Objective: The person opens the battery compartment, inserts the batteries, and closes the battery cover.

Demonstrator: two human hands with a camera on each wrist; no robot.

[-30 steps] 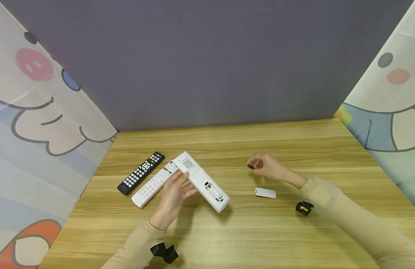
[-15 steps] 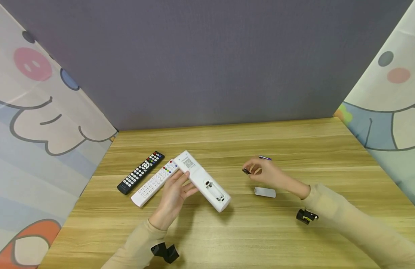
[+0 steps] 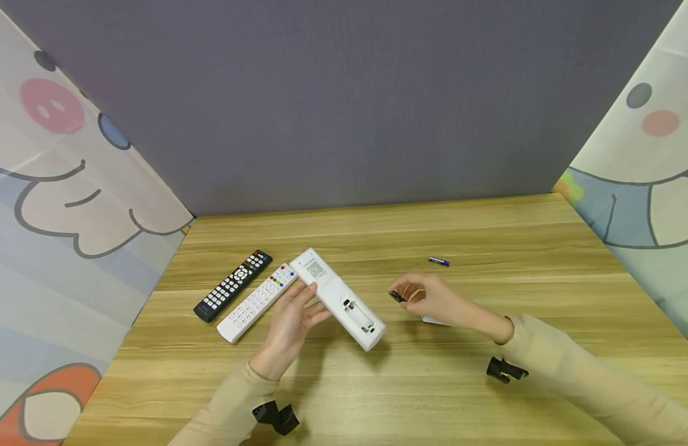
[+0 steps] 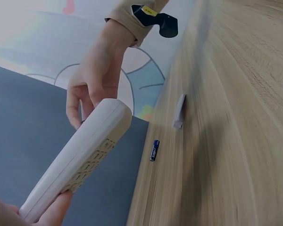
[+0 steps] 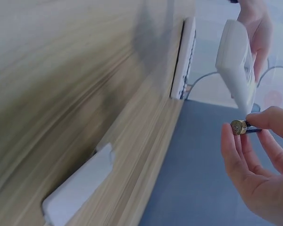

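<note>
My left hand point(image 3: 290, 319) grips a white remote control point(image 3: 328, 282) above the table, its back turned up and the battery compartment point(image 3: 359, 316) uncovered. No battery shows in that compartment. To the right, my right hand point(image 3: 433, 300) pinches a dark battery point(image 3: 396, 297) between thumb and fingers, in the air a little way from the remote. The right wrist view shows the gold end of this battery point(image 5: 238, 127). Below the right hand lies the white battery cover point(image 5: 80, 188), partly hidden by the hand in the head view. A blue battery point(image 3: 439, 261) lies farther back on the table.
A black remote point(image 3: 233, 286) and a second white remote point(image 3: 257, 303) lie on the wooden table point(image 3: 411, 396) at the left. A grey panel point(image 3: 372, 105) stands along the table's back edge, with printed cloth point(image 3: 645, 210) at the sides.
My right hand has moved left and nearer to me with the dark battery, uncovering the blue battery and partly covering the battery cover. My left hand and its remote have barely shifted.
</note>
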